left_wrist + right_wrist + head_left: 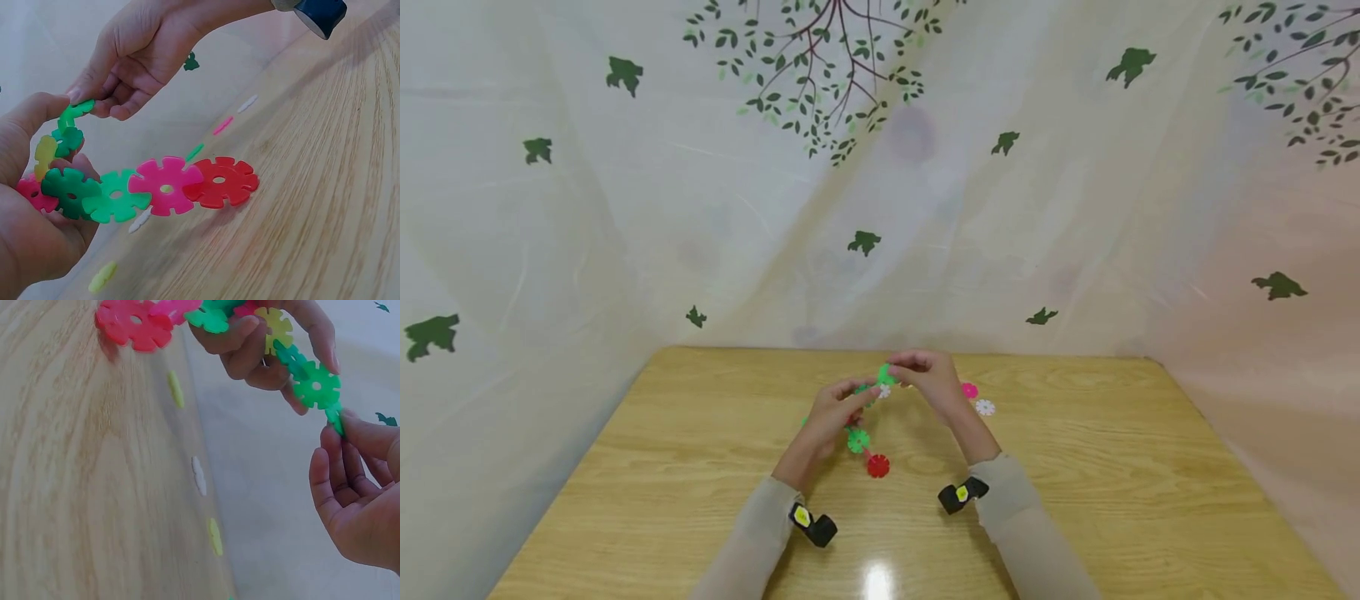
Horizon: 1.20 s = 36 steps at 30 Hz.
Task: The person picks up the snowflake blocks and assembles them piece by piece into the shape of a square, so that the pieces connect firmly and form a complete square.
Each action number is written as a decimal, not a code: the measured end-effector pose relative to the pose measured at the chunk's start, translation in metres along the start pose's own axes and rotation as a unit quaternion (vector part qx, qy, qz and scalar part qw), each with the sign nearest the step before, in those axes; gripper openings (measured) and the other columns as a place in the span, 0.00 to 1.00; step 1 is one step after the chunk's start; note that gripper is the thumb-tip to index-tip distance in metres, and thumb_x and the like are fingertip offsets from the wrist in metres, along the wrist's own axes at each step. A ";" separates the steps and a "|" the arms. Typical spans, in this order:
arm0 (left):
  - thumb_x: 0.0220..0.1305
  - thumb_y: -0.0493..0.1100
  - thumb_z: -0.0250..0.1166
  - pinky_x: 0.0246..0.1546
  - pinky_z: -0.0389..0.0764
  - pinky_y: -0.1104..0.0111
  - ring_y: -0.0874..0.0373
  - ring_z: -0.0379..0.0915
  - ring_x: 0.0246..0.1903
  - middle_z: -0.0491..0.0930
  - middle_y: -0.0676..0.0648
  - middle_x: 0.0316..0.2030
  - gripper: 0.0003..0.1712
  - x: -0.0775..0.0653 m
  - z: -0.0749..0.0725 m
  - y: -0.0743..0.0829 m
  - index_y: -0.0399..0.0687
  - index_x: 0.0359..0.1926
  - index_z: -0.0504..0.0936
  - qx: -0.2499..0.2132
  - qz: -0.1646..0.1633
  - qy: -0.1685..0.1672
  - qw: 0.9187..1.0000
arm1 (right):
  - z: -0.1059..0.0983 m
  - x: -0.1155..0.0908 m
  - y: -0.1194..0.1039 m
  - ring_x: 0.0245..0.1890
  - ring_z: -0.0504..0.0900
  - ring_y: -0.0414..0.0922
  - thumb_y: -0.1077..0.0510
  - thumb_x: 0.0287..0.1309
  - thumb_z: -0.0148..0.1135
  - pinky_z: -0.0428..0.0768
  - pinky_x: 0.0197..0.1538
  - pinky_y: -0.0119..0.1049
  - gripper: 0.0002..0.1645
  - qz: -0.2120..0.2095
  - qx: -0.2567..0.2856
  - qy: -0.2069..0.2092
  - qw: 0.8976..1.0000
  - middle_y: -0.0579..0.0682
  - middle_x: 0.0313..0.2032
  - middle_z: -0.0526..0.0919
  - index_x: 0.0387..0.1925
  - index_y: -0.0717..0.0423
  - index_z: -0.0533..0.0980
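Note:
A chain of slotted plastic flower discs runs through my left hand, whose fingers and thumb grip its middle. In the left wrist view its near end shows a red disc, then a pink disc, a light green disc and a dark green disc. A yellow disc sits further along, partly covered by the fingers. At the far end, the thumb and fingers of my right hand pinch a small green disc, seen edge-on against another green disc.
Loose discs lie in a row toward the wooden table's back, among them a pink one, a white one and a yellow one. A pale curtain with printed leaves hangs behind the table.

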<state>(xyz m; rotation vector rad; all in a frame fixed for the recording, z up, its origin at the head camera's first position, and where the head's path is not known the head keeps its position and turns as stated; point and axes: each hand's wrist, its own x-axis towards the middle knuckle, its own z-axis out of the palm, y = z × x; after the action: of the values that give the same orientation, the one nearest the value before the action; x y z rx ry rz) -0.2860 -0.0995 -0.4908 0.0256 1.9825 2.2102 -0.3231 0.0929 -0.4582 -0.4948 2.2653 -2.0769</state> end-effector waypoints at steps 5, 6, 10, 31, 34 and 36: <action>0.67 0.43 0.69 0.24 0.73 0.76 0.66 0.61 0.21 0.70 0.55 0.30 0.20 0.001 -0.001 0.002 0.35 0.56 0.82 -0.016 0.001 0.004 1.000 | 0.006 0.001 0.000 0.30 0.83 0.37 0.67 0.63 0.68 0.83 0.37 0.32 0.12 -0.006 0.007 0.014 1.000 0.56 0.37 0.89 0.45 0.74 0.83; 0.68 0.42 0.69 0.23 0.71 0.77 0.66 0.61 0.21 0.70 0.55 0.30 0.20 0.002 -0.001 0.003 0.34 0.55 0.82 -0.021 0.002 0.003 1.000 | 0.007 0.001 0.000 0.30 0.82 0.37 0.67 0.63 0.68 0.83 0.36 0.32 0.12 -0.008 0.008 0.018 1.000 0.55 0.36 0.89 0.45 0.74 0.83; 0.68 0.40 0.68 0.21 0.64 0.77 0.67 0.57 0.20 0.67 0.55 0.27 0.19 0.001 -0.001 0.003 0.32 0.55 0.81 -0.030 0.005 0.000 1.000 | 0.010 -0.002 0.001 0.29 0.81 0.38 0.66 0.62 0.68 0.82 0.36 0.31 0.11 -0.009 0.009 0.034 0.999 0.55 0.36 0.89 0.44 0.73 0.84; 0.69 0.40 0.67 0.18 0.61 0.76 0.67 0.56 0.17 0.70 0.56 0.28 0.18 -0.002 -0.004 0.009 0.36 0.57 0.81 -0.002 0.028 -0.015 0.999 | 0.011 -0.005 -0.006 0.30 0.81 0.38 0.65 0.63 0.68 0.82 0.39 0.31 0.13 -0.006 0.026 0.013 1.000 0.44 0.32 0.88 0.44 0.74 0.83; 0.70 0.43 0.66 0.20 0.67 0.76 0.66 0.60 0.19 0.73 0.55 0.32 0.21 -0.002 -0.003 0.008 0.43 0.61 0.81 0.030 0.037 -0.034 0.998 | 0.007 -0.004 -0.004 0.32 0.82 0.37 0.64 0.64 0.67 0.82 0.39 0.30 0.14 -0.008 0.021 0.002 1.000 0.45 0.34 0.89 0.46 0.73 0.82; 0.72 0.44 0.65 0.22 0.71 0.75 0.64 0.64 0.22 0.74 0.54 0.35 0.21 -0.003 -0.003 0.007 0.45 0.63 0.79 0.049 0.048 -0.048 0.997 | 0.006 -0.003 -0.002 0.32 0.82 0.36 0.64 0.64 0.67 0.83 0.40 0.31 0.14 -0.008 0.016 0.001 1.000 0.47 0.36 0.89 0.46 0.73 0.82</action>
<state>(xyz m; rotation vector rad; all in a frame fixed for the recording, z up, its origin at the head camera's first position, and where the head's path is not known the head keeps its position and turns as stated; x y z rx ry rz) -0.2843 -0.1039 -0.4841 0.2391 2.0747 2.1227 -0.3182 0.0883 -0.4577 -0.5118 2.2332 -2.1173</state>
